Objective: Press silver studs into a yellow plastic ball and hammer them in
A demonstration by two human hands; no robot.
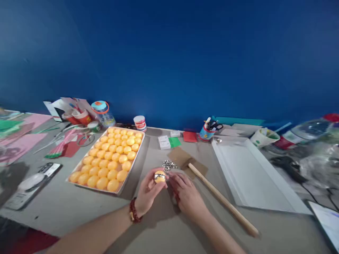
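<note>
My left hand (148, 190), with a dark red beaded bracelet (134, 211) at the wrist, is closed round an orange ball (159, 178). A band of small shiny silver pieces runs across the ball's middle. Just to the right, my right hand (185, 192) is low over the table with its fingers drawn together and bent. Its fingertips point towards the ball, and whatever they may pinch is hidden. Beyond both hands lies a small heap of silver pieces (168, 165). A shallow box (119, 192) full of similar orange balls stands on the left.
A wooden stick (225, 203) lies right of my right hand, its far end on brown sandpaper-like sheets (182, 157). An upturned-edge white tray (254, 176) is further right. Along the wall stand a pen cup (206, 134), a white-and-red tub (140, 122) and a clear jar (106, 118).
</note>
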